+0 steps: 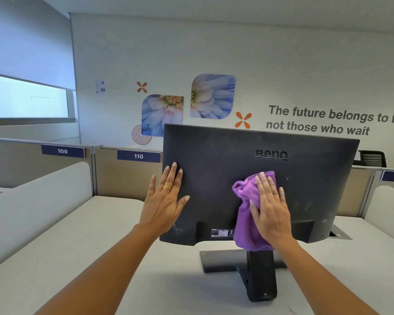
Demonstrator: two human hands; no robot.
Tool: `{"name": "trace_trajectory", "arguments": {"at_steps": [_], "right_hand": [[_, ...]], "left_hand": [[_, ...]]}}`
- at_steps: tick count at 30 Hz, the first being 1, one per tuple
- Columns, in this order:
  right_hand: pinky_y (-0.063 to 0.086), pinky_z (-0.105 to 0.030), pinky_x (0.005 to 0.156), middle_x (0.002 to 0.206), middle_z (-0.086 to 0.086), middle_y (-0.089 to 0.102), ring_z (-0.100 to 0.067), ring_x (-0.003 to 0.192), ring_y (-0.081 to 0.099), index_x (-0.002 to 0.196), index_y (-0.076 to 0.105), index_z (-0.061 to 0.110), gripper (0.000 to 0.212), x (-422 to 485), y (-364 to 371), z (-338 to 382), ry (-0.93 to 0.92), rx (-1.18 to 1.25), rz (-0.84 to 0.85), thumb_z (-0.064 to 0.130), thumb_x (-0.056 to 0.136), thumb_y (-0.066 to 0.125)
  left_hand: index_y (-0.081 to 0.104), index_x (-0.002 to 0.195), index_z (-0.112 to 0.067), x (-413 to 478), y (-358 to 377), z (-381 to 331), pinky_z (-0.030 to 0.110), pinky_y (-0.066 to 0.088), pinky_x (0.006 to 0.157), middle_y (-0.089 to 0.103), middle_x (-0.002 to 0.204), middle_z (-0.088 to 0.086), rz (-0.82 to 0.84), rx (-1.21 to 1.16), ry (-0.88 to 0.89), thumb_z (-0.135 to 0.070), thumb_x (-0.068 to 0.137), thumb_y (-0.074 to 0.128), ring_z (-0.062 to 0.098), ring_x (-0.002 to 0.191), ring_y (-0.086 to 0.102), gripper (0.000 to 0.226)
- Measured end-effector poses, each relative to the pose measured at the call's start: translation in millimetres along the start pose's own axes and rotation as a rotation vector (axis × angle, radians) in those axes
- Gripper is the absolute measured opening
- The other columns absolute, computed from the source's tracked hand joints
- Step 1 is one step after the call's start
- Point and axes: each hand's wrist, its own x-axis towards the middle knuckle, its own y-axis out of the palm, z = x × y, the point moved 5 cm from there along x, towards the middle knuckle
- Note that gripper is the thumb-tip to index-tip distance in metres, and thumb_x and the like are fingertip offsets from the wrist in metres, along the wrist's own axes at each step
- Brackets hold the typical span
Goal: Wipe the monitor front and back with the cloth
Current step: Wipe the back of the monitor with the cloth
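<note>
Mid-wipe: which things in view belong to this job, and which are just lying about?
Job: monitor, back towards the camera; purple cloth, pressed on it by the right hand; left hand flat on its edge.
Not the job: desk, number plates, flower pictures, black chair.

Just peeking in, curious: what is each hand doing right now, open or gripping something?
Left hand: open, flat against the back of the monitor.
Right hand: open, pressing the purple cloth to the monitor.

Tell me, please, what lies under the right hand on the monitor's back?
Under the flat right hand lies a crumpled purple cloth, pressed against the black plastic back of the monitor. The panel area beneath the cloth is covered and cannot be seen.
</note>
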Motion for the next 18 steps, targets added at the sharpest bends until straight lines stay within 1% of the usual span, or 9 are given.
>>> {"name": "trace_trajectory", "arguments": {"at_steps": [1, 3, 6, 8, 10, 11, 13, 14, 18], "right_hand": [[0.010, -0.037, 0.118, 0.152, -0.002, 0.019, -0.020, 0.142, 0.015, 0.146, 0.015, 0.014, 0.061, -0.4, -0.6, -8.9, 0.086, 0.042, -0.026, 0.047, 0.095, 0.023], [0.016, -0.041, 0.115, 0.154, -0.002, 0.017, -0.022, 0.142, 0.016, 0.146, 0.013, 0.015, 0.063, -3.7, -1.2, -21.0, 0.271, 0.145, -0.067, 0.048, 0.095, 0.028], [0.020, -0.043, 0.115, 0.156, -0.003, 0.011, -0.023, 0.144, 0.010, 0.147, 0.008, 0.018, 0.064, -11.9, 4.5, -22.3, 0.512, 0.279, -0.105, 0.045, 0.094, 0.031], [0.020, -0.042, 0.116, 0.157, -0.002, 0.004, -0.021, 0.144, 0.004, 0.148, 0.005, 0.015, 0.065, -11.5, 7.3, -10.0, 0.612, 0.372, -0.137, 0.040, 0.094, 0.031], [0.016, -0.041, 0.117, 0.157, -0.003, 0.001, -0.021, 0.144, 0.001, 0.148, 0.003, 0.012, 0.064, -7.5, 9.9, 8.0, 0.667, 0.434, -0.146, 0.032, 0.097, 0.035], [0.014, -0.040, 0.117, 0.157, -0.004, 0.000, -0.021, 0.144, 0.000, 0.148, 0.002, 0.011, 0.065, -4.6, 10.4, 18.6, 0.658, 0.449, -0.140, 0.029, 0.097, 0.037], [0.010, -0.037, 0.117, 0.156, -0.005, 0.000, -0.022, 0.144, -0.001, 0.147, 0.001, 0.010, 0.064, 0.4, 10.3, 40.9, 0.547, 0.424, -0.116, 0.028, 0.098, 0.039], [0.010, -0.037, 0.116, 0.155, -0.006, 0.003, -0.023, 0.143, 0.001, 0.146, 0.004, 0.010, 0.063, 1.4, 11.4, 50.9, 0.463, 0.385, -0.100, 0.029, 0.098, 0.039], [0.019, -0.039, 0.110, 0.150, -0.010, 0.030, -0.027, 0.138, 0.024, 0.145, 0.022, 0.007, 0.060, -1.8, 17.7, 61.3, 0.182, 0.232, -0.025, 0.035, 0.094, 0.036]], "left_hand": [[0.012, 0.146, -0.014, -0.1, 0.3, -2.0, 0.038, 0.000, 0.113, 0.018, 0.151, 0.006, -0.002, -0.002, -0.003, -0.057, 0.095, 0.009, 0.013, 0.143, -0.010, 0.066], [0.014, 0.145, -0.012, -0.2, 0.1, -5.3, 0.045, 0.008, 0.116, 0.020, 0.151, 0.007, 0.006, 0.003, -0.012, -0.057, 0.095, 0.009, 0.020, 0.143, 0.007, 0.067], [0.022, 0.143, -0.011, -1.3, -1.1, -9.5, 0.053, 0.021, 0.104, 0.025, 0.149, 0.009, 0.040, 0.029, -0.035, -0.056, 0.095, 0.009, 0.028, 0.135, 0.028, 0.067], [0.024, 0.143, -0.011, -1.7, -0.9, -13.3, 0.055, 0.021, 0.101, 0.026, 0.149, 0.010, 0.062, 0.033, -0.044, -0.056, 0.095, 0.008, 0.029, 0.134, 0.029, 0.068], [0.024, 0.143, -0.011, -1.5, 1.4, -16.5, 0.056, 0.020, 0.102, 0.025, 0.149, 0.010, 0.076, 0.045, -0.056, -0.057, 0.094, 0.009, 0.027, 0.138, 0.023, 0.068], [0.023, 0.143, -0.011, -1.4, 2.7, -17.9, 0.056, 0.019, 0.102, 0.024, 0.150, 0.009, 0.079, 0.050, -0.064, -0.057, 0.094, 0.009, 0.023, 0.142, 0.015, 0.069], [0.021, 0.144, -0.013, -0.8, 3.9, -22.4, 0.057, 0.016, 0.104, 0.021, 0.151, 0.008, 0.081, 0.048, -0.068, -0.058, 0.093, 0.010, 0.018, 0.144, -0.003, 0.069], [0.021, 0.144, -0.013, -0.1, 3.6, -26.0, 0.057, 0.016, 0.104, 0.022, 0.152, 0.008, 0.085, 0.048, -0.061, -0.057, 0.093, 0.009, 0.018, 0.144, -0.004, 0.068], [0.029, 0.141, -0.014, 6.4, 0.8, -44.8, 0.060, 0.021, 0.100, 0.034, 0.147, 0.010, 0.109, 0.061, -0.018, -0.056, 0.095, 0.008, 0.028, 0.136, 0.030, 0.065]]}}
